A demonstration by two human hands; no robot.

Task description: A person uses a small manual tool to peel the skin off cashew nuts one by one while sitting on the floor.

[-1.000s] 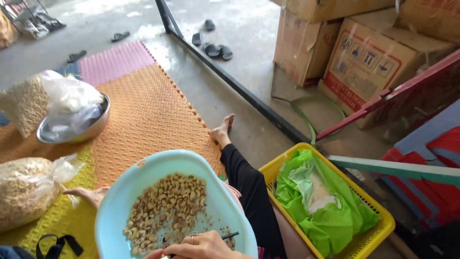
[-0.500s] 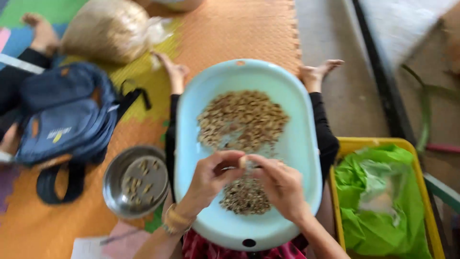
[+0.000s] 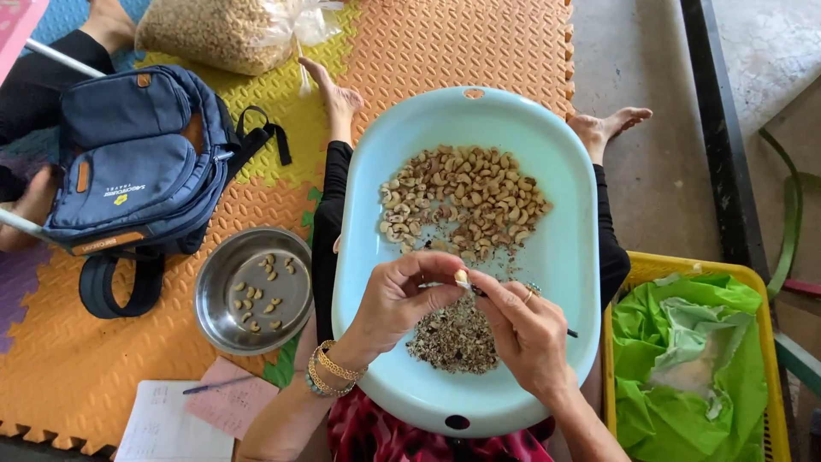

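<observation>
Cashew kernel (image 3: 462, 278), small and pale cream, sits pinched at the centre of the frame between the fingertips of both hands, just above the near half of the pale blue oval basin (image 3: 564, 257) resting across the person's lap. The left hand (image 3: 398, 299) is curled nearly shut, thumb and fingers closed on the kernel. The right hand (image 3: 526, 334) is likewise closed on it and also carries a thin dark pick (image 3: 571, 333), whose end shows at 3 o'clock from that hand; a ring is on one finger.

Directly beneath the hands lies a heap of brown skin scraps (image 3: 453, 338). At 12 o'clock from the hands, further up the basin, lies the pile of unpeeled cashews (image 3: 462, 201), tan with darker skin patches.

Risk, as judged: the grip is fingertip-only, so the kernel could slip and drop into the scraps, or snap under the pick. The point works close to the left fingertips and could nick them. The basin rests on the legs only, so a shift of the knees could tip it.

At 9 o'clock, on the orange foam mat (image 3: 77, 376), stands a steel bowl (image 3: 209, 299) holding a few peeled kernels. At 3 o'clock is a yellow crate (image 3: 609, 359) lined with green plastic. Further off at 10 o'clock lie a blue backpack (image 3: 137, 162) and a clear bag of nuts (image 3: 214, 30).
</observation>
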